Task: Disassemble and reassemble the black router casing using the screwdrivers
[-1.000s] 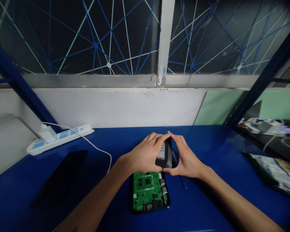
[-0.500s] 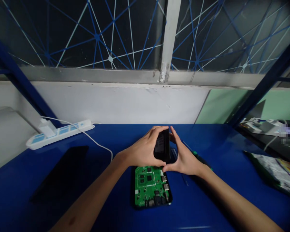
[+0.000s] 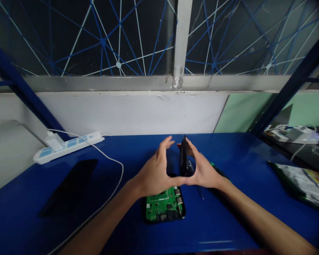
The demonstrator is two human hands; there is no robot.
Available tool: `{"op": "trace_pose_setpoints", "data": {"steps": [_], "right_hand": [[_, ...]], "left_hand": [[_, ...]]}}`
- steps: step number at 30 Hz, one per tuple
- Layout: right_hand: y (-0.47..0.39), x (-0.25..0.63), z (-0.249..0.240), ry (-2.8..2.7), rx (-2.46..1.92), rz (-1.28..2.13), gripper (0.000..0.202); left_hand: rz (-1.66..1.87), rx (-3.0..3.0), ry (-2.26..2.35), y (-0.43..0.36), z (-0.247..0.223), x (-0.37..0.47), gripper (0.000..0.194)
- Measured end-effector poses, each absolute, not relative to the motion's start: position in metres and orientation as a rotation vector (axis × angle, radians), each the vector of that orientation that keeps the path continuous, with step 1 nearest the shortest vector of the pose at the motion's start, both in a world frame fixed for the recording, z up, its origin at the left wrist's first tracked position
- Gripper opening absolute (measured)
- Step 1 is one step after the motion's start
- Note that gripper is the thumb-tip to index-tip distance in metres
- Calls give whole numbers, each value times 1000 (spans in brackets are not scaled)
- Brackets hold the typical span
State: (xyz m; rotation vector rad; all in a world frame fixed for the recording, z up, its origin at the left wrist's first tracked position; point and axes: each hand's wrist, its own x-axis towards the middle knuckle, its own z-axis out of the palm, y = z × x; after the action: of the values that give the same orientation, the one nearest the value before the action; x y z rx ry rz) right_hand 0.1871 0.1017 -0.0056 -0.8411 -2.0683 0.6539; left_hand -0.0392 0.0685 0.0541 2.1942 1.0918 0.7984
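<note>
Black cover (image 3: 183,160) now edge-on in right hand (image 3: 203,171) grip; left hand (image 3: 155,173) released.

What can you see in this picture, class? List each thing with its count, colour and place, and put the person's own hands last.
Flat black plastic cover: one, black, held on edge above the circuit board.
Green circuit board in a black tray: one, green, on the table below the hands.
White power strip with blue sockets: one, white and blue, back left, with a white plug and cable.
Flat black slab: one, black, lying left on the table.
Green-handled tool: one, partly hidden behind the right hand.
Printed packet: one, far right.
Blue table: one, blue.
Left hand: one, fingers spread beside the cover.
Right hand: one, grip on the cover.
</note>
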Motion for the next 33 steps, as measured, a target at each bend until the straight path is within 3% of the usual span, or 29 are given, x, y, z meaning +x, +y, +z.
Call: {"op": "trace_pose_setpoints", "data": {"steps": [5,15,19,25,33], "right_hand": [[106,196,-3,-2104,-945,605,133],[99,191,5,-2311,-1030,582,138],[98,192,4,-2342,-1025,585,135],[96,187,5,-2406,-992,508,133],[98,188,6,-2448,-1019,402,130]], "left_hand": [[177,2224,1298,28,38,-55,128],[-126,2330,1438,39,56,-127,109],[-72,2314,1487,46,65,-144,113],[371,2361,1328,59,66,-89,121],[394,2509,1238,89,42,-59,120]]}}
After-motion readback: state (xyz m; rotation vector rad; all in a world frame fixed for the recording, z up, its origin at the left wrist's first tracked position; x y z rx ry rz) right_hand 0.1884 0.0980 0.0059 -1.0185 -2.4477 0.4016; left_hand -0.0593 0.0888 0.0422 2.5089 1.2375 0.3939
